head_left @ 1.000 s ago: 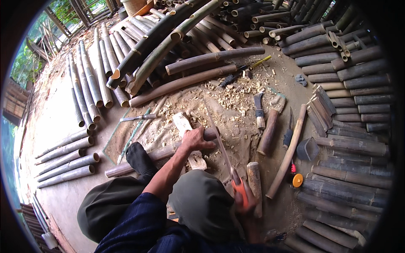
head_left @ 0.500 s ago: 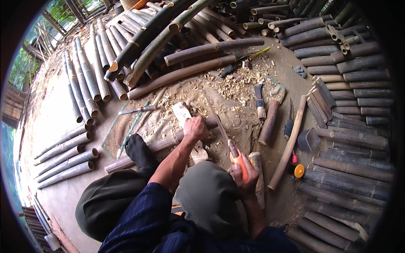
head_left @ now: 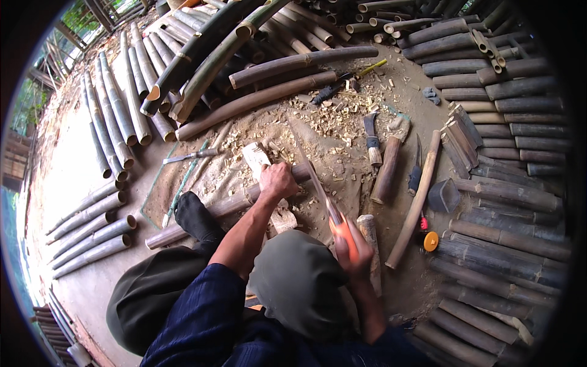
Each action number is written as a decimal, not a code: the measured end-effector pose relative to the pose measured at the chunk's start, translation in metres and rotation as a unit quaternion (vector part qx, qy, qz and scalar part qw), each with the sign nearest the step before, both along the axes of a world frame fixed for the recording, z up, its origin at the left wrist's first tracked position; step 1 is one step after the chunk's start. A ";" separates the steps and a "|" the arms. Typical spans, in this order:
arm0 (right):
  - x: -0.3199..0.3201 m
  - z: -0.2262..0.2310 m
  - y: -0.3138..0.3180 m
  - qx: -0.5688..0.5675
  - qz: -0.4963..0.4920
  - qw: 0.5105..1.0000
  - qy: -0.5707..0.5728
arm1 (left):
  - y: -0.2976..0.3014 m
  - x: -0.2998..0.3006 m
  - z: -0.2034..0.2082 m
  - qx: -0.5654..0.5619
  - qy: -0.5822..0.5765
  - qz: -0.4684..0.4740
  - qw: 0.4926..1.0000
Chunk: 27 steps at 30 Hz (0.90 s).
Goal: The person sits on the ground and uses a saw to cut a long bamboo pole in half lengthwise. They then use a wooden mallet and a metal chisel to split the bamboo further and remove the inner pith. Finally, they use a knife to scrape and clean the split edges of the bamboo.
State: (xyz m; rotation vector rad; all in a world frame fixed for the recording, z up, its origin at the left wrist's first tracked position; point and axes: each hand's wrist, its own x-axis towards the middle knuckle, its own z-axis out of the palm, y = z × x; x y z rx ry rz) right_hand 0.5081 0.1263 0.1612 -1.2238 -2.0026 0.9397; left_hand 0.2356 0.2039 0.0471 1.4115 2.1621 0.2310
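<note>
A bamboo pole (head_left: 227,207) lies slantwise on the ground before me, across a pale wooden block (head_left: 257,160). My left hand (head_left: 278,181) is closed over the pole near its right end. The fingers of my right hand (head_left: 359,252) wrap round the orange handle of a handsaw (head_left: 318,187), and both hand and handle are blurred. Its long thin blade points away from me and crosses the pole just right of my left hand; how deep any cut goes is hidden. A foot in a dark sock (head_left: 197,215) rests against the pole's left part.
Wood chips (head_left: 330,131) litter the ground. At the right lie a hooked blade (head_left: 372,137), a bamboo piece (head_left: 386,171), a knife (head_left: 416,174), a long pole (head_left: 416,205) and a yellow round object (head_left: 431,241). Stacked bamboo (head_left: 507,235) lines the right; more poles (head_left: 101,119) lie left.
The whole view has shifted slightly. My right hand is more blurred, and the saw has moved only a little along its line. My left hand keeps its grip on the bamboo pole.
</note>
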 end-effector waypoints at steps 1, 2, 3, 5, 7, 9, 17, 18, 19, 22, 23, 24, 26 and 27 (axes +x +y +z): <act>0.035 0.008 -0.029 -0.016 0.009 1.000 -0.014 | -0.002 0.001 -0.003 0.004 -0.003 0.001 1.000; 0.046 0.038 -0.059 -0.066 -0.026 0.995 0.075 | 0.001 -0.001 -0.007 0.000 -0.018 0.006 1.000; 0.049 0.049 -0.070 -0.089 -0.034 0.990 0.104 | 0.000 -0.002 -0.010 0.006 -0.015 0.008 1.000; 0.057 0.050 -0.069 -0.094 -0.014 0.991 0.096 | 0.001 -0.003 -0.017 0.019 -0.009 0.012 1.000; 0.032 0.011 -0.038 0.027 0.000 0.999 0.020 | 0.005 0.001 -0.018 0.020 0.005 0.009 1.000; -0.020 -0.006 0.011 -0.007 -0.025 0.999 0.044 | 0.006 0.003 -0.020 0.014 0.013 0.009 1.000; 0.077 0.032 -0.077 -0.100 -0.014 0.993 0.059 | 0.002 -0.009 -0.041 0.007 0.007 0.020 1.000; 0.073 0.029 -0.076 -0.107 -0.024 0.993 0.053 | 0.005 -0.001 -0.029 0.004 0.007 0.000 1.000; 0.051 0.006 -0.050 0.035 0.005 0.999 0.013 | 0.006 0.003 -0.024 0.012 0.008 -0.002 1.000; -0.033 -0.011 0.028 0.003 -0.024 0.998 0.064 | 0.007 0.011 -0.010 0.009 0.004 0.001 1.000; -0.030 -0.018 0.030 0.016 -0.017 0.998 0.066 | 0.001 0.007 -0.018 0.002 0.009 0.001 1.000; -0.015 -0.016 0.018 0.018 0.005 0.999 0.027 | -0.003 0.000 -0.032 -0.002 0.015 0.008 1.000; 0.029 0.010 -0.022 -0.001 0.025 1.000 0.019 | 0.001 -0.006 -0.032 -0.003 0.037 0.003 0.999; 0.051 0.038 -0.050 -0.042 0.024 0.998 0.041 | -0.002 -0.004 -0.036 0.000 0.038 0.000 0.999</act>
